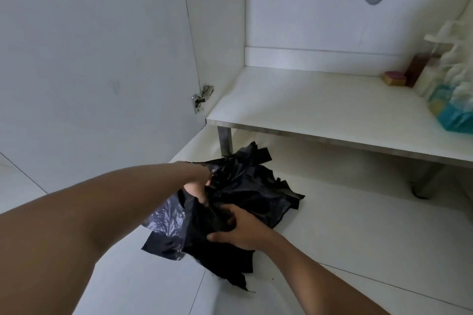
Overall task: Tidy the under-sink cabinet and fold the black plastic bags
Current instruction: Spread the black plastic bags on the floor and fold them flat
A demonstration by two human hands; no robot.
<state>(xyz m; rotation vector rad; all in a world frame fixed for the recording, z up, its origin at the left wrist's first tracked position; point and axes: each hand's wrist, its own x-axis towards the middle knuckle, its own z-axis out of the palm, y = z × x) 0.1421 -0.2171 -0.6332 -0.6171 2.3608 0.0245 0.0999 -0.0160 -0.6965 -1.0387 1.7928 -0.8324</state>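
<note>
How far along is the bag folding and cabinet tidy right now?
Looks done: the cabinet floor is mostly bare, with bottles and a sponge grouped at its right. In hand: left hand and right hand grip the black bags, a crumpled pile on the tiles. Left: no folded bag visible.

both hands (236,227) gripping black bags (245,186), cab floor

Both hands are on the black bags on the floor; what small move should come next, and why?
Probably lift one bag free of the crumpled heap of black plastic bags: the left hand and right hand both grip it, and nothing is flat enough to fold.
</note>
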